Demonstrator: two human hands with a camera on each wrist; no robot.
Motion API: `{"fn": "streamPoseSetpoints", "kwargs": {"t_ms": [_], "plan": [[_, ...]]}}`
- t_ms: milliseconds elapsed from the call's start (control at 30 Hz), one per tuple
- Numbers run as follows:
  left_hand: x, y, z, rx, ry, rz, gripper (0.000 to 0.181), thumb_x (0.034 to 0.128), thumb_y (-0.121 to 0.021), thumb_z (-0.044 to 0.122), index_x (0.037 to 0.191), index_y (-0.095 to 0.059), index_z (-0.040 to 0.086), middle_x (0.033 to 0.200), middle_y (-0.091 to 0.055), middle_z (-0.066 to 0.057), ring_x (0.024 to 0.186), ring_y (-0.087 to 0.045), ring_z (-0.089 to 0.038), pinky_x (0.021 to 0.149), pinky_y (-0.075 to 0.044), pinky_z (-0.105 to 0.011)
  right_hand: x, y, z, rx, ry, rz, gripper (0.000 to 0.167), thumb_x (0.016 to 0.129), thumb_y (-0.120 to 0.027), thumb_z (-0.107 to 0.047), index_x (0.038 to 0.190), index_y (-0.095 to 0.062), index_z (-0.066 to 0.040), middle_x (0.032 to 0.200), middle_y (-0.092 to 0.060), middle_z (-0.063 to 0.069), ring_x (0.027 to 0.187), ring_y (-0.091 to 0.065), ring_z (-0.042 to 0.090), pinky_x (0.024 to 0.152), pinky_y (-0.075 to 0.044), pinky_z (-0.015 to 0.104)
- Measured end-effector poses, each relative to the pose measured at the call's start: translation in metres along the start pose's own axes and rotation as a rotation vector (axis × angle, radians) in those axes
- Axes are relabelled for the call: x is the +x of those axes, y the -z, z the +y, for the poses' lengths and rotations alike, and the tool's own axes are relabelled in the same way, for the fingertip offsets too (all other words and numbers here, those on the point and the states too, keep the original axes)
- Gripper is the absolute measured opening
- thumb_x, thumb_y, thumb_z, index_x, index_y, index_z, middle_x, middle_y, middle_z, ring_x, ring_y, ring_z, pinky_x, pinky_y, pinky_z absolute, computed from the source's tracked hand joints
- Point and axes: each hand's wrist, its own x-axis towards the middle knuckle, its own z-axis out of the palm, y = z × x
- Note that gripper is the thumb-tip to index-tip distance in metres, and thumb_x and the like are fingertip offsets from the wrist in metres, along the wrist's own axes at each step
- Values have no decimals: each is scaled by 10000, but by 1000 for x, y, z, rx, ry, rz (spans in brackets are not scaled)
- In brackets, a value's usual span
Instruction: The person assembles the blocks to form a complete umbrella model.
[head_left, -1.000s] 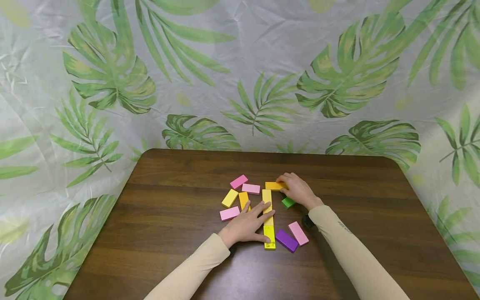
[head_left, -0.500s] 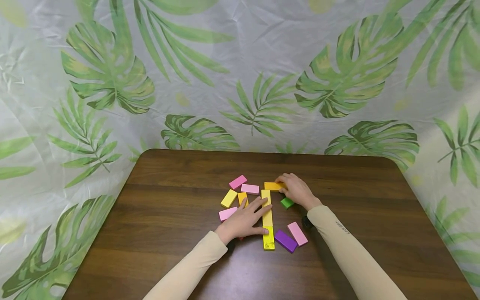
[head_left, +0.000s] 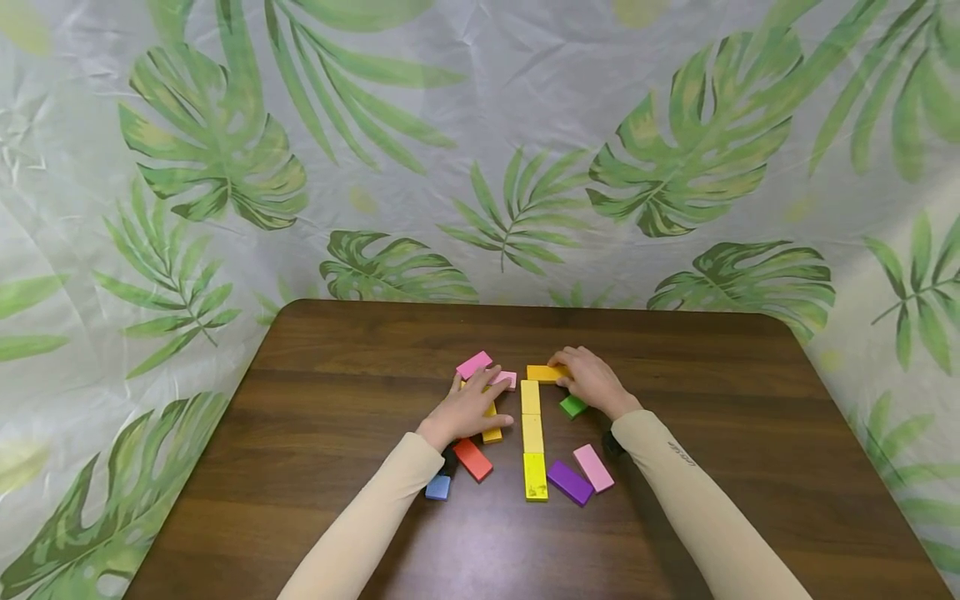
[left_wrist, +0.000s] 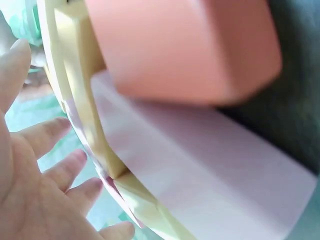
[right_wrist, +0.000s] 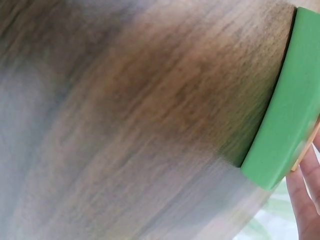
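My left hand (head_left: 467, 410) hovers with spread fingers over the loose blocks on the left. In the left wrist view, its fingers (left_wrist: 52, 137) hold nothing; a red block (left_wrist: 185, 45) and a pale pink block (left_wrist: 200, 165) fill the foreground. Three yellow blocks (head_left: 532, 433) lie end to end in a column, the nearest one brighter. At its far end lies an orange block (head_left: 542, 373) set crosswise, and my right hand (head_left: 596, 382) grips its right end. A green block (head_left: 573, 406) rests beneath that hand, and in the right wrist view the green block (right_wrist: 287, 100) partly hides the fingers.
A purple block (head_left: 570, 483) and a pink block (head_left: 593, 467) lie right of the column. Left of it are another orange block (head_left: 492, 435), a blue block (head_left: 438, 487) and a deeper pink block (head_left: 474, 365). The dark wooden table (head_left: 337, 383) meets a leaf-patterned cloth behind.
My left hand has lifted off the yellow column and moved left and away over the loose blocks, uncovering the red and blue ones. The right hand stays on the orange block.
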Motion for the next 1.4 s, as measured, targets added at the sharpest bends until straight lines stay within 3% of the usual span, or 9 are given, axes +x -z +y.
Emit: {"fn": "streamPoseSetpoints", "kwargs": {"t_ms": [333, 967, 1100, 1200, 1400], "plan": [[-1, 5, -14, -41, 92, -19, 700, 934, -539, 509, 1502, -337, 153, 1574, -184, -88, 1430, -166, -303, 1106, -57, -588, 0, 0, -1, -2, 2, -1, 261, 868, -705, -82, 1122, -657, -48, 1095, -631, 96, 981, -552, 283, 884, -456, 441], [-15, 9, -39, -40, 231, 45, 690, 940, -536, 490, 1499, -342, 136, 1565, -187, -129, 1425, -162, -333, 1078, -75, -642, 0, -1, -1, 11, -9, 10, 255, 860, -713, -77, 1108, -664, -46, 1085, -638, 92, 981, -553, 280, 887, -457, 435], [-17, 8, -41, -75, 151, 71, 660, 943, -560, 449, 1493, -357, 145, 1563, -203, -115, 1430, -145, -323, 1079, -62, -642, 0, 0, -1, 14, -9, 10, 253, 861, -711, -74, 1108, -664, -46, 1084, -639, 93, 978, -554, 282, 884, -458, 440], [-17, 7, -39, -86, 37, 109, 586, 945, -588, 386, 1458, -426, 153, 1530, -295, -106, 1422, -188, -311, 1077, -82, -642, 0, 0, 0, 15, -9, 11, 250, 861, -710, -72, 1105, -664, -48, 1078, -640, 91, 977, -555, 283, 882, -459, 441], [-13, 4, -31, -17, -128, 93, 379, 955, -602, 231, 1329, -596, 171, 1440, -452, -58, 1357, -353, -249, 1077, -153, -623, -1, -1, -1, 20, -19, 9, 249, 861, -710, -70, 1105, -664, -49, 1086, -639, 92, 975, -553, 281, 881, -458, 441]]}}
